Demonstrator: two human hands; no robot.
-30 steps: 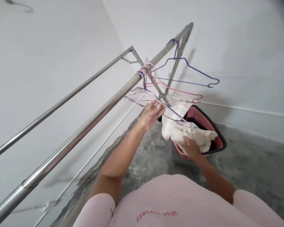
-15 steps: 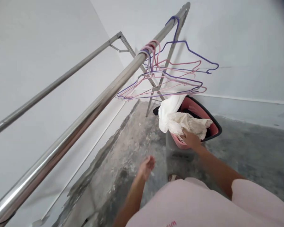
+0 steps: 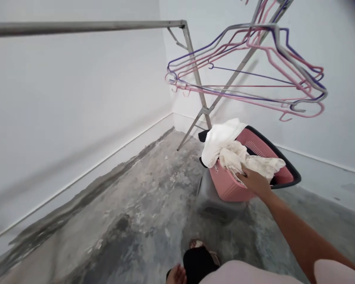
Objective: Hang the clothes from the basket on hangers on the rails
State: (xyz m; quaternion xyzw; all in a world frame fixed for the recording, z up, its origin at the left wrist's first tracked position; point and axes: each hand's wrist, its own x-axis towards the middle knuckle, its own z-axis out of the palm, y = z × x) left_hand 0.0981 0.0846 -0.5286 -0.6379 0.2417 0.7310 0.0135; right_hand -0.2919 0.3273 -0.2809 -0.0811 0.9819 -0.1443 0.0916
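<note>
A pink basket (image 3: 229, 185) with a black rim holds cloths and rests on a grey stool (image 3: 208, 197). My right hand (image 3: 254, 181) is at its near side, fingers closed on a cream cloth (image 3: 264, 165). Beside it, a white cloth (image 3: 220, 140) drapes over the left end of the basket. Low at the bottom edge, my left hand (image 3: 176, 275) is partly cut off, its fingers curled, near my black-clad leg. Whether anything is in it cannot be made out.
Pink, purple and grey hangers (image 3: 248, 88) hang from a metal rack above the basket. The rack's crossed legs (image 3: 205, 110) stand behind it, near the wall corner. Another rack bar (image 3: 85, 27) runs across the upper left. My foot (image 3: 197, 243) is on the concrete floor.
The view has turned, and the hangers appear larger and closer. My left hand has dropped to the bottom edge. My right hand still grips the cream cloth at the basket.
</note>
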